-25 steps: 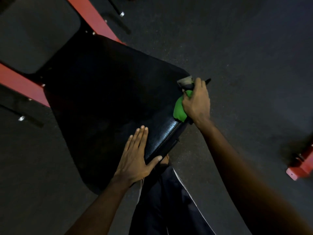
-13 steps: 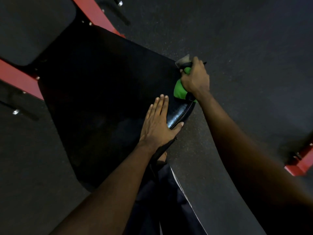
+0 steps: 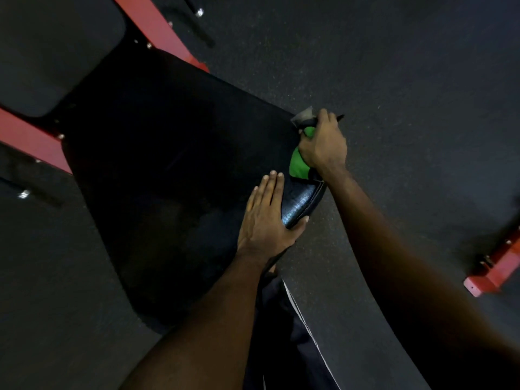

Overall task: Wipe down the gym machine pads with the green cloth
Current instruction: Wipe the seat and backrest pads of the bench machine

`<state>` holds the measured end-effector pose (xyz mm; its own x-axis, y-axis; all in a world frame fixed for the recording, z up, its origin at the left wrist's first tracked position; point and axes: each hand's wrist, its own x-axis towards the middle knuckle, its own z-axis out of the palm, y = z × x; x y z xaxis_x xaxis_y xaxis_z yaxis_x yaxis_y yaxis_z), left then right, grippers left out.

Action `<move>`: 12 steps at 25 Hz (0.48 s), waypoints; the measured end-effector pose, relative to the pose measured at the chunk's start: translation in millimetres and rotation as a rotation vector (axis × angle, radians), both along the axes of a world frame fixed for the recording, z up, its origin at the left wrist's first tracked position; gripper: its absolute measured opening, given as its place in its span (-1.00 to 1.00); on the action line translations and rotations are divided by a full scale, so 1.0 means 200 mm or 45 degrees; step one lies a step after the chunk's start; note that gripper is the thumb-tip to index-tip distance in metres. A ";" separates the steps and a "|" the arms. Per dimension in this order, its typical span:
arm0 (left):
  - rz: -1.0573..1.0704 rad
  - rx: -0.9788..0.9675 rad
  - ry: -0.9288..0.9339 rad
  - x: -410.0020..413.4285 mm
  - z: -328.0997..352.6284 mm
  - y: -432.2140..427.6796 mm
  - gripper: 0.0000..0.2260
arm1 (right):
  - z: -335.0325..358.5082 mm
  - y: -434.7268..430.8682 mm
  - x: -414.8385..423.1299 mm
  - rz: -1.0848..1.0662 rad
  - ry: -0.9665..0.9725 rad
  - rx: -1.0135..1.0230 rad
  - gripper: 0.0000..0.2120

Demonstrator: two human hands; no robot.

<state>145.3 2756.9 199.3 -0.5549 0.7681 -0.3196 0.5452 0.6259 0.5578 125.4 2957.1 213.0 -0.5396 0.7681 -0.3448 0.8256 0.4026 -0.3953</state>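
Observation:
A large black seat pad (image 3: 168, 170) fills the middle of the view, mounted on a red frame. My right hand (image 3: 323, 144) grips the bunched green cloth (image 3: 299, 164) against the pad's right edge, near a worn grey corner (image 3: 304, 116). My left hand (image 3: 267, 218) rests flat on the pad just below the cloth, fingers straight and together, thumb hooked over the shiny edge.
A second dark pad (image 3: 50, 52) sits at the upper left beside the red frame beams (image 3: 157, 26). Another red frame foot (image 3: 492, 274) stands on the dark rubber floor at the right. My leg in dark trousers (image 3: 284, 333) is below the pad.
My left hand slid up the pad's edge towards the cloth over the last second. My right hand stays at the pad's corner with the cloth.

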 end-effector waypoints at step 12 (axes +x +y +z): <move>0.066 0.047 -0.018 0.01 -0.02 0.00 -0.08 | 0.01 -0.10 0.06 -0.064 -0.067 0.001 -0.43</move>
<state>146.9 2756.2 195.8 -0.5902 0.7497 -0.2994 0.5045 0.6320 0.5883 136.6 2937.3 214.8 -0.4817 0.7938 -0.3713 0.8644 0.3606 -0.3505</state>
